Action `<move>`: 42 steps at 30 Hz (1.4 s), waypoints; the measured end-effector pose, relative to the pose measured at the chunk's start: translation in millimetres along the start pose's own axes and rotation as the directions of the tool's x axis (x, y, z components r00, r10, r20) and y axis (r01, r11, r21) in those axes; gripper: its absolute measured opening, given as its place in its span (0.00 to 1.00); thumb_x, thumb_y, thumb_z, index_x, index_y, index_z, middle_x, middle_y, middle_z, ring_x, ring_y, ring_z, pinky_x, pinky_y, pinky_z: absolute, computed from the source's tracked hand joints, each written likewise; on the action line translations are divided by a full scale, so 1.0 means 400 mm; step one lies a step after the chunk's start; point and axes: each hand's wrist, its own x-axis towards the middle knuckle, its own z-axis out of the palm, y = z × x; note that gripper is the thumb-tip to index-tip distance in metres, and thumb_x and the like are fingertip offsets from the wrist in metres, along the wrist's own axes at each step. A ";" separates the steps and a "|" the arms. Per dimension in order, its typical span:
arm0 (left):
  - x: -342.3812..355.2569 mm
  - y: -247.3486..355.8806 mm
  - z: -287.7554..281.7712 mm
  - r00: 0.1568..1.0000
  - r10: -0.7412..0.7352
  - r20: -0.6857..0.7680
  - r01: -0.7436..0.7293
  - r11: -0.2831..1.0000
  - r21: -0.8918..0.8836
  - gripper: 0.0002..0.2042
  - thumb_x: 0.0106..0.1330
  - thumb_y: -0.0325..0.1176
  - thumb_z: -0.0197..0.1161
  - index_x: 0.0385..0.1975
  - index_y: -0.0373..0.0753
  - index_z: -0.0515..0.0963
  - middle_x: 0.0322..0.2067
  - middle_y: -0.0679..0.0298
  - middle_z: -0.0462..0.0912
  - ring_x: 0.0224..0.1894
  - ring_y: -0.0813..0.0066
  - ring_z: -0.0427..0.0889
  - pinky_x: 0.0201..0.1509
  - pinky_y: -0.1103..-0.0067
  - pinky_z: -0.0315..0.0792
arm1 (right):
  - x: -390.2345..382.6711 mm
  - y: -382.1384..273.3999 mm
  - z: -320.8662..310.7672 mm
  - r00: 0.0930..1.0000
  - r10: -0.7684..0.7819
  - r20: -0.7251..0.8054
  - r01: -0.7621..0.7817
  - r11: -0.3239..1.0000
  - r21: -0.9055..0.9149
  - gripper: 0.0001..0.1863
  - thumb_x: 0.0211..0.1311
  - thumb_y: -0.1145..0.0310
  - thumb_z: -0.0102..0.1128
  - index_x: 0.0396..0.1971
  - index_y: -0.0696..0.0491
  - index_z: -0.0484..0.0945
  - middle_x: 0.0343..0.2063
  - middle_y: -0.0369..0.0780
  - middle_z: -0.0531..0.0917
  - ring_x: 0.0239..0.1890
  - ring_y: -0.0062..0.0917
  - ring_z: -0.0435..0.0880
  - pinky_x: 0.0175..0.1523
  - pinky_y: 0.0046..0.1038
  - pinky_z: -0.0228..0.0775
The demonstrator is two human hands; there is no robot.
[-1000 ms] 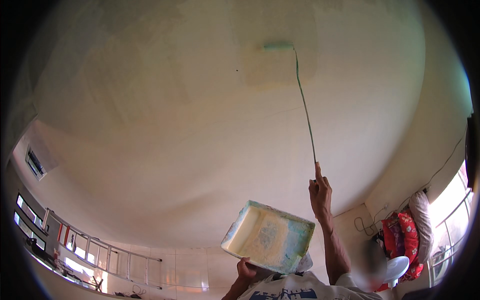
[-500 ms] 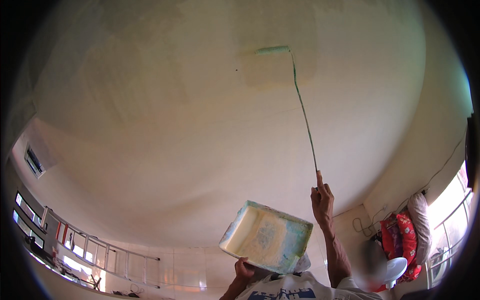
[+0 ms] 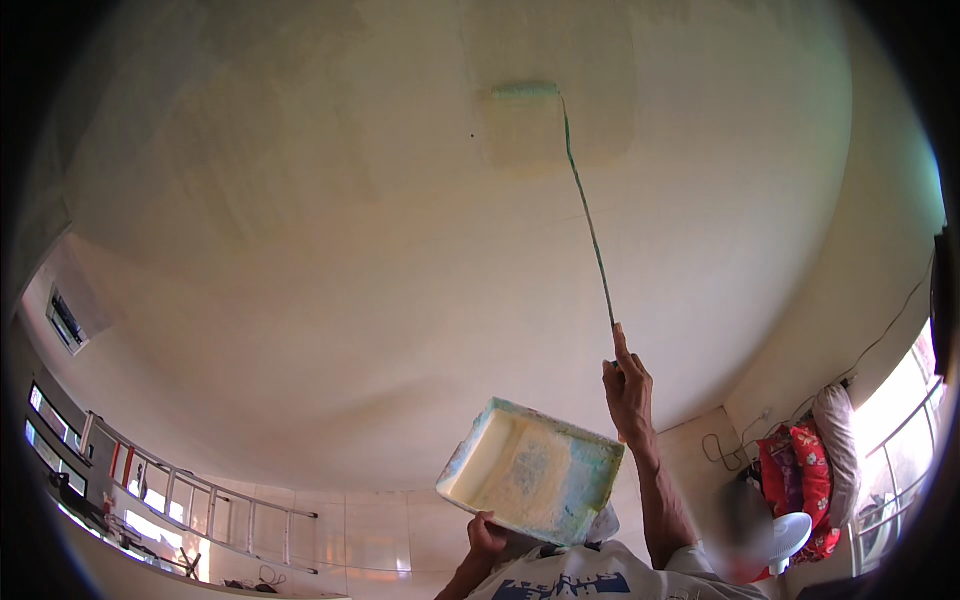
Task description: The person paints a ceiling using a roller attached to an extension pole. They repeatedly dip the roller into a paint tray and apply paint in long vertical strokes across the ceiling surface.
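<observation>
A paint roller (image 3: 526,89) with a pale green sleeve lies against the pale painted surface high above. Its long thin green-stained rod runs down to my right hand (image 3: 630,398), closed round the handle with one finger stretched along the rod. Low in the view, my left hand (image 3: 487,535) grips the lower left edge of a paint tray (image 3: 540,470). The tray is tilted, with cream paint pooled on its left side and blue-green stains on the right. Around the roller, a darker, wet-looking patch (image 3: 600,130) shows on the surface.
A metal ladder (image 3: 210,505) lies sideways at the lower left, near bright windows. Red patterned fabric (image 3: 808,475), a pale bundle (image 3: 838,440) and a white fan (image 3: 790,538) are at the lower right, by a barred window (image 3: 895,470). A loose cable (image 3: 893,325) runs along the right wall.
The roller has shifted left and slightly upward across the surface, and my right hand has moved left and up with it. The tray and my left hand have barely moved.
</observation>
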 end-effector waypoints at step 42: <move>0.005 -0.001 -0.013 1.000 0.006 0.001 -0.006 1.000 -0.003 0.28 0.55 0.30 0.57 0.60 0.36 0.67 0.55 0.59 0.75 0.60 0.58 0.72 0.66 0.59 0.64 | -0.023 0.114 0.003 0.993 -0.039 -0.114 0.021 0.988 -0.151 0.36 0.61 0.81 0.58 0.70 0.46 0.63 0.21 0.38 0.69 0.23 0.24 0.66 0.31 0.27 0.68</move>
